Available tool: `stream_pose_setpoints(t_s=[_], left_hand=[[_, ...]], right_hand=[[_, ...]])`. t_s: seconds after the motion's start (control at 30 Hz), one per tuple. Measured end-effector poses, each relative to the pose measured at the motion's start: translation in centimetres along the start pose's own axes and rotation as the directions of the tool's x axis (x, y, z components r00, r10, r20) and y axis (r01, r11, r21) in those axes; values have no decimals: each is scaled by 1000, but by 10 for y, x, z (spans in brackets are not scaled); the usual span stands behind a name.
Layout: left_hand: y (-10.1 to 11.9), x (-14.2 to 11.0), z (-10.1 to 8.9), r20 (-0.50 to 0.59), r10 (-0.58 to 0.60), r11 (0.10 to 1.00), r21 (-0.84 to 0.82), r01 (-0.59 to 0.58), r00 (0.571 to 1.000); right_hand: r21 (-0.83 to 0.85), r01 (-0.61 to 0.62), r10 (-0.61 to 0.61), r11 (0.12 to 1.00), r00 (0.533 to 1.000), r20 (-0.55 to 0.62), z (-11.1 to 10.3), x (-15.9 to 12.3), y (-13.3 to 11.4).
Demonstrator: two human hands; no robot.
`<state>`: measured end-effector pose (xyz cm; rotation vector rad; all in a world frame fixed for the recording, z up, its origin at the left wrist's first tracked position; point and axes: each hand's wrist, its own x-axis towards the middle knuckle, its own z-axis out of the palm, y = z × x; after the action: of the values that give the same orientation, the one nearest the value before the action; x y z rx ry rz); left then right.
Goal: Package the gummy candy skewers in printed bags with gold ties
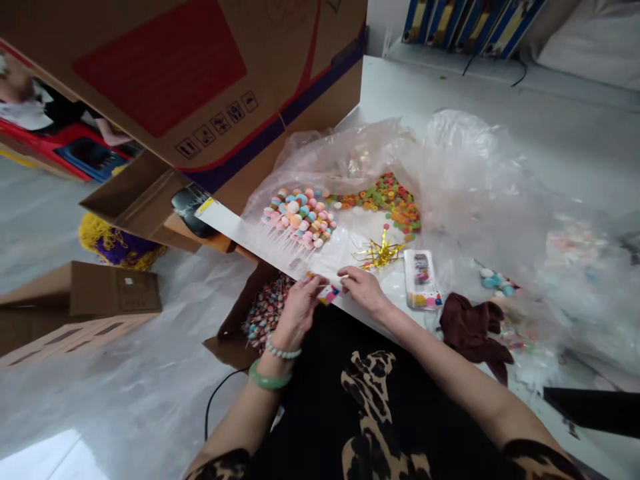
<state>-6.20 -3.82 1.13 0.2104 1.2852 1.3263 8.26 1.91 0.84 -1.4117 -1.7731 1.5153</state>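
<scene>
At the table's front edge, my left hand [300, 308] pinches a small printed card [329, 294] with white, red, blue and yellow on it. My right hand [367, 291] is just right of the card, its fingertips drawn together; whatever they hold is too small to make out. Beyond my left hand lies a pile of marshmallow candies on clear sticks [300, 217]. A tuft of gold tinsel strips [381, 255] rests past my right hand, with a stack of printed cards or packets [421, 279] to its right.
Ring-shaped candies [385, 200] lie behind on crumpled plastic film [465, 173]. A brown cloth [473, 330] is at the right. Below the table's left edge stands an open carton of candies [265, 313]. A large cardboard box [210, 80] towers at the back left.
</scene>
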Motion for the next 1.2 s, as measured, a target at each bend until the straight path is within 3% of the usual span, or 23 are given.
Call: stream_pose_setpoints(t_s=[0.1, 0.2, 0.33, 0.5, 0.63, 0.7, 0.77, 0.87, 0.93, 1.03, 1.1, 1.2], left_hand=[[23, 1, -34, -149, 40, 996, -72, -51, 988], [37, -2, -51, -109, -38, 989, -146, 22, 993], [42, -1, -55, -24, -42, 985, -168, 38, 999], [42, 6, -49, 17, -52, 983, -174, 54, 998], [45, 7, -53, 0, -33, 982, -184, 32, 999], [45, 6, -59, 4, -33, 986, -166, 33, 999], [43, 6, -65, 13, -26, 988, -149, 28, 1000], [40, 8, -73, -7, -34, 989, -142, 32, 999], [39, 8, -75, -6, -62, 990, -125, 61, 998], [40, 6, -75, 44, -99, 991, -89, 102, 994], [41, 3, -75, 51, -85, 992, -85, 89, 995], [43, -3, -74, 76, -66, 995, -64, 71, 995]], right_hand=[[-151, 104, -101, 983, 995, 23, 24, 34, -20], [90, 17, -12, 996, 999, -52, 37, 55, -33], [521, -43, 112, 853, 988, -102, 35, 68, -50], [658, -45, 101, 752, 994, -48, 38, 89, -92], [660, -265, 249, 703, 961, 120, 51, 110, -123], [659, -447, 340, 605, 894, 293, 55, 118, -133], [671, -582, 355, 458, 812, 462, 57, 124, -137], [736, -629, 288, 250, 774, 564, 58, 129, -138], [762, -618, 251, 193, 782, 570, 59, 129, -137], [754, -596, 240, 275, 802, 547, 62, 123, -136], [743, -514, 230, 429, 858, 460, 62, 111, -132], [660, -275, 116, 699, 955, 275, 52, 81, -116]])
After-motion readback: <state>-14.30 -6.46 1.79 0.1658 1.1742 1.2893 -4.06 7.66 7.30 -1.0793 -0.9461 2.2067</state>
